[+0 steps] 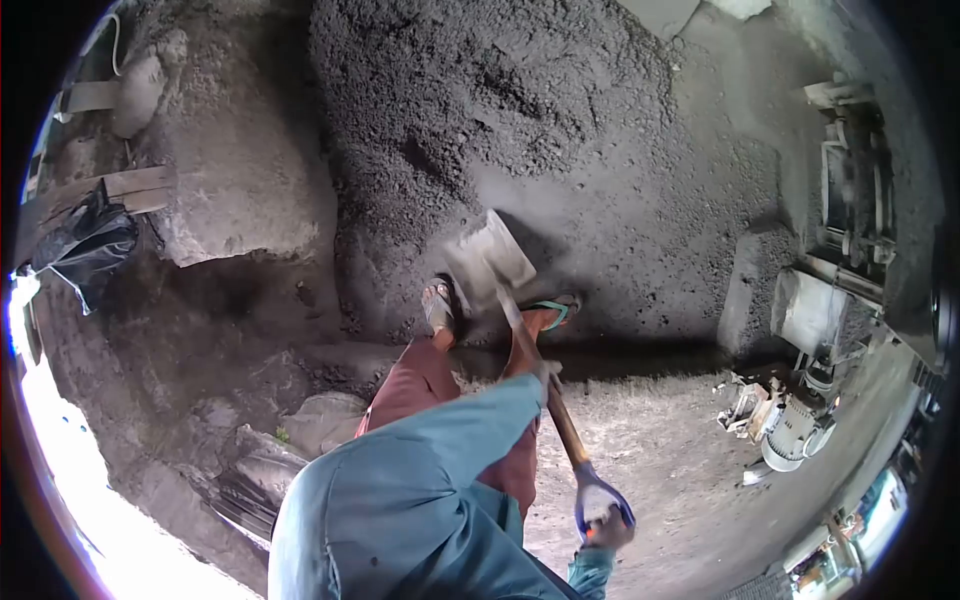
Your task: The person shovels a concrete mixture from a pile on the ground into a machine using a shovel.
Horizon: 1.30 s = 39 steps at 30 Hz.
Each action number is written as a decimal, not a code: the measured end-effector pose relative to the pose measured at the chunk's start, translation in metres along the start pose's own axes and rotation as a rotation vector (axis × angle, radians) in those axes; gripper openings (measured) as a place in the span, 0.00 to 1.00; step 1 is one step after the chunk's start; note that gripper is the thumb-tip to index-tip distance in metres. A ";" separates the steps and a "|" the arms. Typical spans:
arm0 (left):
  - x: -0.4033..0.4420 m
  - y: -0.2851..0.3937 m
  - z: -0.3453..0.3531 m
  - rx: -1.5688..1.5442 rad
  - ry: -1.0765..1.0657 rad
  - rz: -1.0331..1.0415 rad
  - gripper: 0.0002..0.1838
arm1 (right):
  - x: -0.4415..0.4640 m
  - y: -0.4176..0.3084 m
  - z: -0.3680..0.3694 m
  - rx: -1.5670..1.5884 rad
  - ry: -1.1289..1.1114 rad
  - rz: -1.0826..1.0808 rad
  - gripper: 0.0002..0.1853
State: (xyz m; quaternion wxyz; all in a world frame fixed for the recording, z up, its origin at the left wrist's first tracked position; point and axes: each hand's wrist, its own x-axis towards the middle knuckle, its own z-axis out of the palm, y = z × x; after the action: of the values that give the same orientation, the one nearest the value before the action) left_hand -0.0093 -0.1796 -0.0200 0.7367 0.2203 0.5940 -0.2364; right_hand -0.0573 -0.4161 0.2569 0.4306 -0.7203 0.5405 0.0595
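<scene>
I hold a shovel [568, 430] with both hands. My left hand [548, 375] is closed round the wooden shaft partway down; its fingers are partly hidden by the sleeve and blurred. At the upper end, my right hand [608, 530] grips the blue D-shaped handle. The wide, pale metal blade [490, 258] lies low beside my sandalled feet, apparently without a load on it. Ahead of the blade spreads a large heap of dark grey, crumbly material [500, 110].
A big earthen block [250, 150] stands at the left, with a black plastic bag [95, 240] beyond it. Machinery [855, 190] lines the right side. A whitish bucket-like container [795, 435] sits at the lower right. A ledge edge runs behind my feet.
</scene>
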 end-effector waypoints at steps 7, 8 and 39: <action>0.097 0.204 -0.143 -0.130 0.203 -0.053 0.11 | -0.095 -0.020 0.220 0.070 -0.475 -0.151 0.09; 0.089 0.193 -0.138 -0.195 0.230 -0.031 0.12 | -0.105 -0.030 0.211 0.105 -0.478 -0.033 0.09; -0.276 0.195 0.380 0.542 -0.556 0.505 0.13 | 0.006 -0.064 0.047 1.093 -0.390 0.275 0.03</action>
State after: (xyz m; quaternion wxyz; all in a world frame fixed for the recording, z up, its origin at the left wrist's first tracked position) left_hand 0.3525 -0.2311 0.3339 0.8185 0.4708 0.2184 -0.2462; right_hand 0.0160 -0.3858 0.2599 0.8186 -0.2934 0.4921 -0.0411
